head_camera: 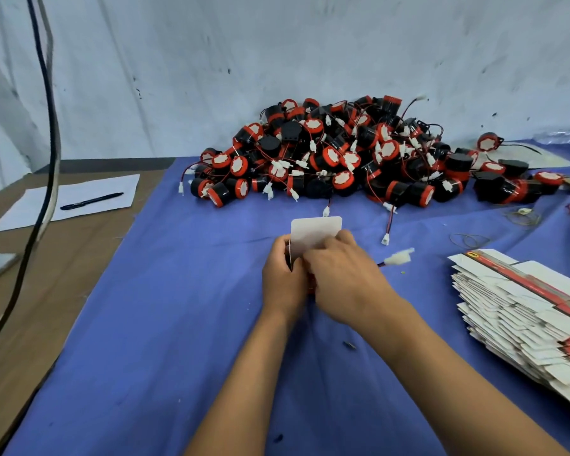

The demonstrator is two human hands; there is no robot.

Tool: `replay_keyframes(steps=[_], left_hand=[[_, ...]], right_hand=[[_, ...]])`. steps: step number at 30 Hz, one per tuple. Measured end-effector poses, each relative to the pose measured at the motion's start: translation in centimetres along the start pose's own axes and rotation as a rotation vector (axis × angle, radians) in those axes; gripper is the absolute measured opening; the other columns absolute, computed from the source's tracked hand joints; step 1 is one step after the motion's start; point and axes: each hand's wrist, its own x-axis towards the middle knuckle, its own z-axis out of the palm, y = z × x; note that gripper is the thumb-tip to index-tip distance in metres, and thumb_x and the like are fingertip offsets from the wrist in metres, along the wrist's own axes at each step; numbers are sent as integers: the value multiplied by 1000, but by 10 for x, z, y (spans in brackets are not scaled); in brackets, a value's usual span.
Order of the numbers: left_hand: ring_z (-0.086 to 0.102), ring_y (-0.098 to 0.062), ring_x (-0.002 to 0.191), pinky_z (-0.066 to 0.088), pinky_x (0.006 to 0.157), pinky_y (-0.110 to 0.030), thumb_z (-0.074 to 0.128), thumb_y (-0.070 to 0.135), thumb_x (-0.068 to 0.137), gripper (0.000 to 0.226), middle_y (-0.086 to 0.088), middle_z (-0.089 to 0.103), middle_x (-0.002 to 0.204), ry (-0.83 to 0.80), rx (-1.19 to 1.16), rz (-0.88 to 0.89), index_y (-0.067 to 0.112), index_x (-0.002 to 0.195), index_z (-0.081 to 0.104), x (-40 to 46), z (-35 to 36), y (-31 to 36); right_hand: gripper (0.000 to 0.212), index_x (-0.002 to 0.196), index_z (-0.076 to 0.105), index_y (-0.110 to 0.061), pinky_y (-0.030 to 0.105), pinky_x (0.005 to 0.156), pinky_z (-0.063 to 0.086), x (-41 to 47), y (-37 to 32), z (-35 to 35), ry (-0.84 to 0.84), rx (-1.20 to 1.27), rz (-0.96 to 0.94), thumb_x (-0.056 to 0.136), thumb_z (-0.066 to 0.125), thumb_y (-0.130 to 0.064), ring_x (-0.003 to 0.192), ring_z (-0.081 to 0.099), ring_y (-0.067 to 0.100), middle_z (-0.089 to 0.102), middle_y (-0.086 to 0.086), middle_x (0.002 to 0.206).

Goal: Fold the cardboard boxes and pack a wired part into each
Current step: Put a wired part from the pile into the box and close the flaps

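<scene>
My left hand [283, 274] grips a small white cardboard box [315, 233] at the middle of the blue cloth, its rounded top flap standing up. My right hand [343, 278] covers the box's front with curled fingers. A white connector [399, 257] on a dark wire sticks out to the right from under my right hand; the part it belongs to is hidden. A big heap of black-and-red wired parts [359, 156] lies behind. A stack of flat unfolded boxes [524, 311] lies at the right.
The blue cloth [178, 324] covers the brown table. A white sheet [73, 199] with a black pen [91, 201] lies far left. Dark cables [45, 126] hang at the left. Rubber bands [471, 240] and a plastic bottle [561, 134] lie at the right.
</scene>
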Motion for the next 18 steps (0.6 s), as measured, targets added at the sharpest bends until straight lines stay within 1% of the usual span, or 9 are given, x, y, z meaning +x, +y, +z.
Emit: replay_keyframes(steps=[1,3,5,7,9,11,14,16,18], left_hand=[[68,-27,88,57,75,-42,54,-3,90,28,-7,74,101,11,13,7,14,109,64,0,0,1],[68,-27,92,59,78,-43,53,-5,89,29,-7,74,101,24,54,30,14,109,64,1,0,2],[70,-25,98,59,86,-45,57,-4,90,28,-4,74,103,25,76,38,14,110,64,2,0,2],[71,-24,96,60,86,-45,64,-1,88,25,-3,75,101,21,66,27,15,107,65,2,1,0],[71,-20,88,62,80,-43,73,3,85,24,-2,75,96,11,49,11,17,103,65,2,1,-1],[68,-14,78,61,74,-41,78,8,83,23,-1,75,91,9,57,2,19,98,65,3,2,-1],[68,-17,77,62,75,-47,80,12,81,21,0,74,87,15,92,-17,21,92,65,5,2,-1],[72,-19,86,61,81,-51,83,15,81,21,5,75,88,16,111,-16,23,91,66,5,5,-1],[70,-15,97,59,87,-47,85,22,78,22,8,75,95,30,163,-1,25,92,68,5,6,-1]], right_hand=[[19,104,63,-24,33,86,44,-3,3,-6,50,-29,28,87,57,-16,113,42,28,56,3,112],[20,103,50,-23,35,74,42,-10,12,-17,106,-75,147,85,59,-21,102,47,28,50,3,103],[24,96,35,-17,31,56,31,-16,23,-26,81,-19,252,86,57,-19,72,46,23,44,0,84],[19,90,37,-13,31,48,25,-13,29,-30,87,59,262,86,56,-14,59,41,20,45,0,73],[5,87,56,-8,35,50,42,-3,26,-32,156,211,222,84,60,-11,67,55,26,59,5,76],[7,85,70,-7,43,64,56,6,19,-28,245,402,222,85,63,-8,80,64,31,68,10,84],[12,90,72,-6,46,71,56,11,15,-12,337,545,231,90,60,-7,84,64,32,69,12,87],[18,89,71,-12,43,69,54,12,16,0,354,509,209,89,55,-5,82,61,29,66,7,89],[22,90,71,-15,37,66,49,13,16,7,343,423,203,87,52,-4,84,58,29,59,5,99]])
